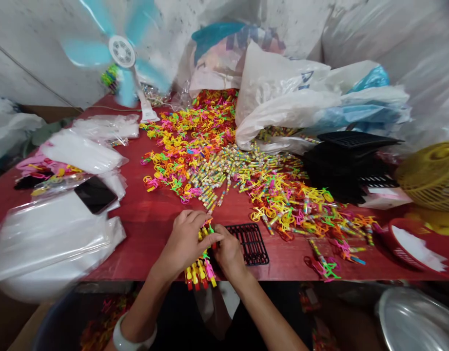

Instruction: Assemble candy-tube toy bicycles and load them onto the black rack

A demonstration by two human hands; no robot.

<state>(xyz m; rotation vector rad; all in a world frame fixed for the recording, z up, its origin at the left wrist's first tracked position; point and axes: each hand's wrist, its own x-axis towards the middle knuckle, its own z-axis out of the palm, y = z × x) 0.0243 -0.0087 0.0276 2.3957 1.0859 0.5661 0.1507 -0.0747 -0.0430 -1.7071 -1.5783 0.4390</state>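
My left hand (187, 240) is closed over a bundle of small colourful plastic toys (199, 274) at the table's front edge, its thumb reaching across toward the right. Pressed against the bundle from the other side is my right hand (229, 251), fingers curled; its fingertips are partly hidden. Yellow, red, pink and green ends hang in a row below the hands. Just right of my right hand, a black plastic grid tray (251, 243) lies flat on the red table (144, 243). Thin tubes with patterned wrappers (213, 180) lie heaped beyond my hands.
Loose toys (283, 200) spread behind and right. At left are clear plastic bags (56, 239) and a phone (95, 195). A spinning fan (122, 51) stands behind. White sacks (283, 92), stacked black trays (334, 165) and a red basket (398, 248) line the back and right.
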